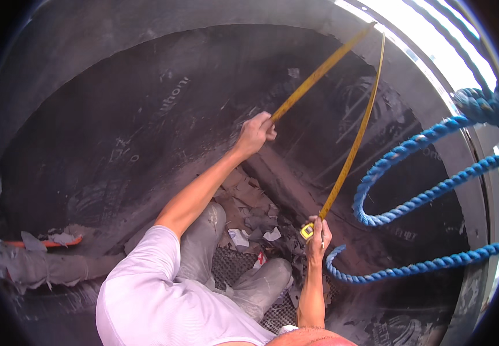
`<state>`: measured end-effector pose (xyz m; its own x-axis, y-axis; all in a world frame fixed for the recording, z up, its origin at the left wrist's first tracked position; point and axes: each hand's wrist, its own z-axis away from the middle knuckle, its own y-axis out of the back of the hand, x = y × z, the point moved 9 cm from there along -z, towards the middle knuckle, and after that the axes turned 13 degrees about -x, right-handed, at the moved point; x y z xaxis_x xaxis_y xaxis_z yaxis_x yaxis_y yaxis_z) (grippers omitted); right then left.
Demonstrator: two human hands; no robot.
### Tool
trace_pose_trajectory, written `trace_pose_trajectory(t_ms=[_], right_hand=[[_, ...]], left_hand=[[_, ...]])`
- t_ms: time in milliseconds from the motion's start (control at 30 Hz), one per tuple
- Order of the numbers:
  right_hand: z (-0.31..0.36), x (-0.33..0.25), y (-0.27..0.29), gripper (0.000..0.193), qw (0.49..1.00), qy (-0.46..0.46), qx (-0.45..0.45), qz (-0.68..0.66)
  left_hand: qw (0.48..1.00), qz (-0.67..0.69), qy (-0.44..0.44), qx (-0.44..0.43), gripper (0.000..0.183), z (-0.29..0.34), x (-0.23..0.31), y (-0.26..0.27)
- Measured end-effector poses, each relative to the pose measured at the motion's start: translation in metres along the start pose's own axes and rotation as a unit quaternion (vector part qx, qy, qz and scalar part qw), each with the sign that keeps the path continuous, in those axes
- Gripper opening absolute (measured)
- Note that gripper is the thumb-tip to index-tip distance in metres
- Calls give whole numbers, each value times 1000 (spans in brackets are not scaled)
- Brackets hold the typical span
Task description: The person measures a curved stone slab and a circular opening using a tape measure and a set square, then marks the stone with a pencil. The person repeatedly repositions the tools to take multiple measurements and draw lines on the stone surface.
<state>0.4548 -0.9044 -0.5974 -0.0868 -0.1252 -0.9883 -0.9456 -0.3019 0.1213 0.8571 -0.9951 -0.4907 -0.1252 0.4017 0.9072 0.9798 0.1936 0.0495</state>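
Note:
My left hand [255,134], near the middle of the view, is closed round a yellow tape measure blade [318,72]. From there one stretch of blade runs up to the bright rim at the upper right. A second, narrower-looking stretch comes down from near the same spot to my right hand [321,232]. That hand, lower and closer to me, is closed by the yellow tape measure case [307,230], with the blade passing at its fingers. How the two stretches meet at the rim is too unclear to tell. A small pale thing shows at my right palm.
A dark curved wall [88,127] surrounds me. Thick blue rope [399,153] hangs in loops at the right, beside the bright opening. Torn brown and grey scraps [249,199] lie by my bent knees. A wrapped grey roll [59,268] and an orange strip [59,243] lie at the left.

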Motion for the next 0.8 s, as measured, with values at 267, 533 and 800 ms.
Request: trace_pose_trajectory(t_ms=[267, 533, 800], right_hand=[[-75, 103, 29, 41, 980, -48, -144, 127], [-112, 98, -18, 24, 794, -267, -464, 288], [-39, -58, -269, 31, 471, -1, -851, 233]], left_hand=[[976, -149, 157, 20, 5, 164, -85, 155], [812, -447, 376, 22, 12, 457, 70, 250], [694, -355, 586, 223, 16, 646, 249, 123]])
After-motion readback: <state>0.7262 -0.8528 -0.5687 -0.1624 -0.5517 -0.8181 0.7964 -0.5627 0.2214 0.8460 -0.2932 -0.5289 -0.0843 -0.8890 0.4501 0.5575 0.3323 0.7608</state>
